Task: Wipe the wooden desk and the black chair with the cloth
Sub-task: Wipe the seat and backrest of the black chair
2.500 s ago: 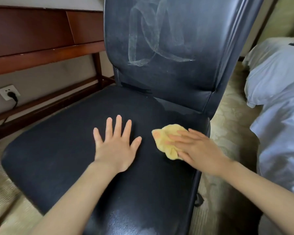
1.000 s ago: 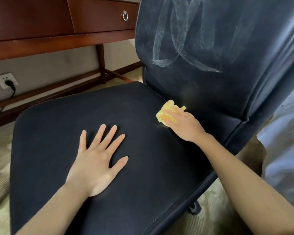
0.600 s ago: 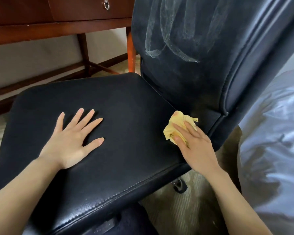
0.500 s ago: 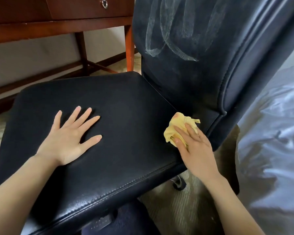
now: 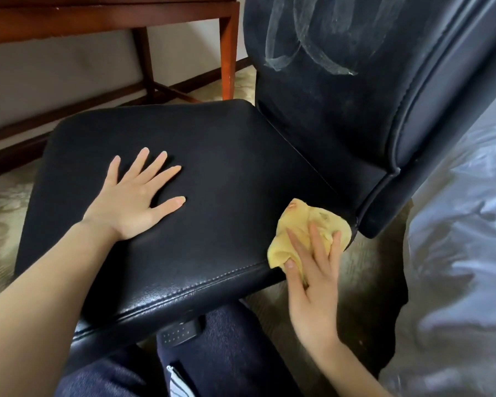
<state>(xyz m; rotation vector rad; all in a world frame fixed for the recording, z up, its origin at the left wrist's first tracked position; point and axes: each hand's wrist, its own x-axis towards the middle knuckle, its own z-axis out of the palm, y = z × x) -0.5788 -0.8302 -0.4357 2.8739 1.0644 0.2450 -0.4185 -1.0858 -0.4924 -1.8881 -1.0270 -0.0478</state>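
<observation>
A person's right hand pressed a yellow cloth onto the near right corner of a black chair's seat. The fingers lay straight across the cloth, pressing it rather than clutching it. The left hand lay flat and open on the seat, apparently bracing it. The bunched cloth sat under the fingertips, and most of it bulged out beyond them towards the chair back. The palm hung past the seat's edge, over the floor. Held only by that flat pressure so close to the edge, the cloth could slip off and fall. A hard push could also swing the chair if the left hand eased. White smears showed on the back, and the desk stood at far left.
</observation>
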